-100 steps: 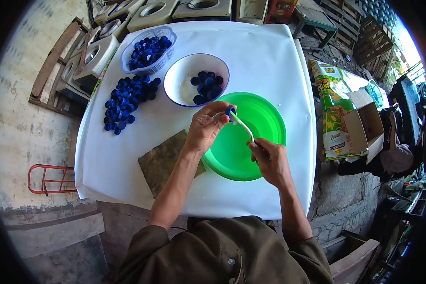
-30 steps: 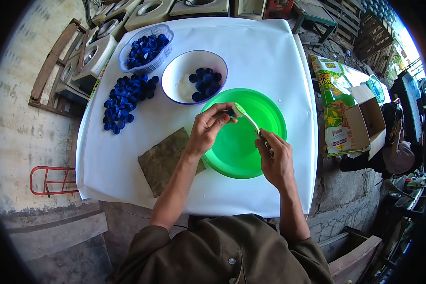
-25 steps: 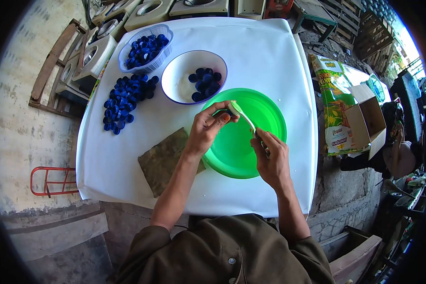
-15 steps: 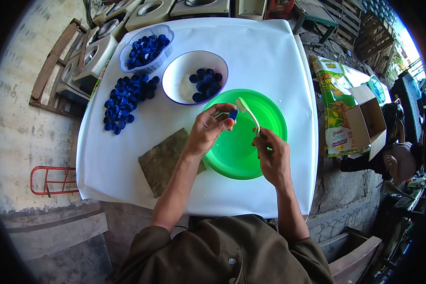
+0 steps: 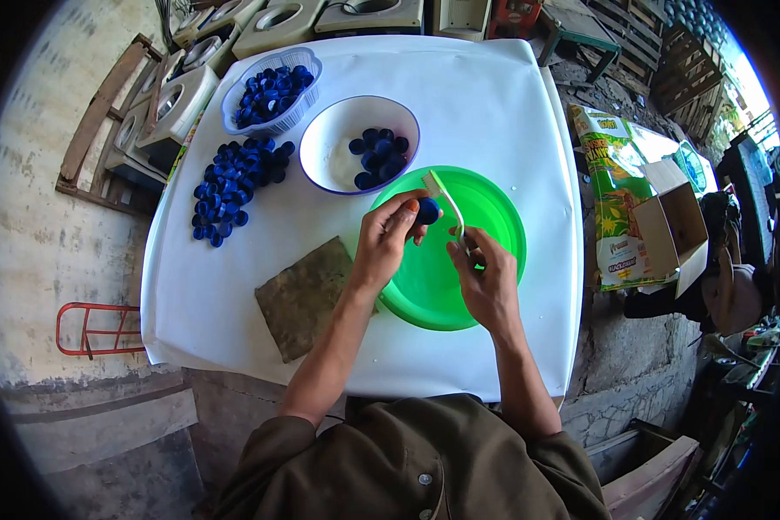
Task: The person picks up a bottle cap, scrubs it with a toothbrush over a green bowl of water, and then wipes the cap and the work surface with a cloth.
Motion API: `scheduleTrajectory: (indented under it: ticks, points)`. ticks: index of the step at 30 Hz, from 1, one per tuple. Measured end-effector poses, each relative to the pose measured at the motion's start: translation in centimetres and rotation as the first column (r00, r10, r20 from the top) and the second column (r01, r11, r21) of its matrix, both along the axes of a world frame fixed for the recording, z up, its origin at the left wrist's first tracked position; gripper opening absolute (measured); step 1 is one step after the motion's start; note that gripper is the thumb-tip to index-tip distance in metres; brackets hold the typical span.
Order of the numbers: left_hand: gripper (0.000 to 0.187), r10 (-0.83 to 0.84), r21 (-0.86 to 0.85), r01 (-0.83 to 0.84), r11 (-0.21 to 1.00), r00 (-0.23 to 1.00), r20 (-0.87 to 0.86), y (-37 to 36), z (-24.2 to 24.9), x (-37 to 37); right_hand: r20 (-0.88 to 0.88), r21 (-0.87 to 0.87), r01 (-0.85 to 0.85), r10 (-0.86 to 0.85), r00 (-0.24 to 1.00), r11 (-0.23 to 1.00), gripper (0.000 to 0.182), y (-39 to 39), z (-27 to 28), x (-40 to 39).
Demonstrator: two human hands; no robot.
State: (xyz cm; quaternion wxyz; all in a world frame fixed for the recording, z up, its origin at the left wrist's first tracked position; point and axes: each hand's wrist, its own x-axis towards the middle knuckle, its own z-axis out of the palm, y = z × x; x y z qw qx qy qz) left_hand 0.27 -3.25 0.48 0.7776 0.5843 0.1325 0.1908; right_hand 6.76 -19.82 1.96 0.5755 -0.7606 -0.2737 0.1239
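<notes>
My left hand [image 5: 388,236] pinches a blue bottle cap [image 5: 427,211] over the left part of a green basin [image 5: 446,295]. In my right hand [image 5: 485,276] is a toothbrush [image 5: 453,206] with a white and light green handle, its bristle head up at the cap's upper edge. Behind the basin stands a white bowl [image 5: 325,160] with a blue rim, holding white powder and several blue caps [image 5: 380,156]. A loose pile of blue caps [image 5: 227,186] lies on the white table covering to the left.
A pale plastic basket [image 5: 302,108] filled with blue caps sits at the table's back left. Left of the basin lies a flat brown slab [image 5: 303,299]. Off to the right are an open cardboard box [image 5: 672,230] and a person in dark trousers [image 5: 667,305].
My left hand has turned the cap so its round face shows more. My right hand and the toothbrush have shifted slightly left, bringing the bristles over the cap.
</notes>
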Motion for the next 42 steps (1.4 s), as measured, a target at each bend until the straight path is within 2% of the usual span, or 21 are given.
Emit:
scheduleTrajectory:
  ticks: [1,4,7,10,13,19,25,27,31,37,40,42]
  points:
    - [0.027,0.002,-0.078,-0.001,0.997,1.000,0.012,0.0,-0.1,0.0,0.020,-0.006,-0.005,0.005,1.000,1.000,0.021,0.0,-0.1,-0.1]
    - [0.023,-0.003,-0.048,0.006,0.999,0.997,0.072,-0.1,-0.3,0.0,-0.003,-0.007,0.000,0.000,1.000,1.000,0.020,-0.3,0.0,-0.6]
    - [0.027,0.046,-0.254,-0.025,0.967,0.996,0.077,-0.2,0.2,0.1,-0.055,-0.016,0.013,-0.014,0.998,1.000,0.020,-1.0,1.0,-0.9]
    - [0.026,0.073,-0.387,0.009,0.922,0.978,0.196,0.1,-0.8,0.2,0.008,-0.019,0.008,-0.008,1.000,1.000,0.021,-1.6,1.4,-1.1]
    - [0.026,0.030,-0.425,0.082,0.901,0.968,0.250,0.3,-1.1,0.2,0.044,-0.010,0.009,-0.008,0.999,1.000,0.023,-2.0,1.3,-1.6]
    - [0.025,0.056,-0.385,0.009,0.923,0.986,0.157,-0.5,-0.2,0.1,0.138,-0.040,0.006,-0.001,0.990,0.999,0.024,-1.5,1.3,-1.9]
    - [0.018,0.108,-0.403,0.045,0.914,0.931,0.350,-0.5,-1.0,0.6,0.206,-0.018,0.004,0.000,0.978,1.000,0.024,-1.0,1.2,-2.7]
    - [0.018,0.108,-0.377,0.022,0.926,0.940,0.322,-0.7,-1.1,0.7,0.227,-0.023,0.035,-0.028,0.973,0.999,0.024,-1.0,0.8,-2.4]
    - [0.018,0.173,-0.380,-0.051,0.924,0.939,0.296,-1.2,-0.4,0.8,0.212,-0.018,0.022,-0.017,0.977,1.000,0.024,-0.9,1.3,-2.5]
    - [0.019,0.164,-0.279,-0.087,0.956,0.950,0.264,-1.1,-1.0,0.6,0.209,0.012,0.032,-0.034,0.977,0.999,0.024,-1.1,1.1,-2.4]
    - [0.021,0.205,-0.286,-0.104,0.953,0.914,0.350,-1.0,-0.6,0.9,0.193,-0.010,0.018,-0.015,0.981,1.000,0.023,-1.1,1.8,-2.5]
    - [0.021,0.251,-0.299,-0.155,0.941,0.916,0.312,-0.8,-0.2,0.7,0.183,-0.002,0.003,-0.003,0.983,1.000,0.022,-1.5,1.5,-2.5]
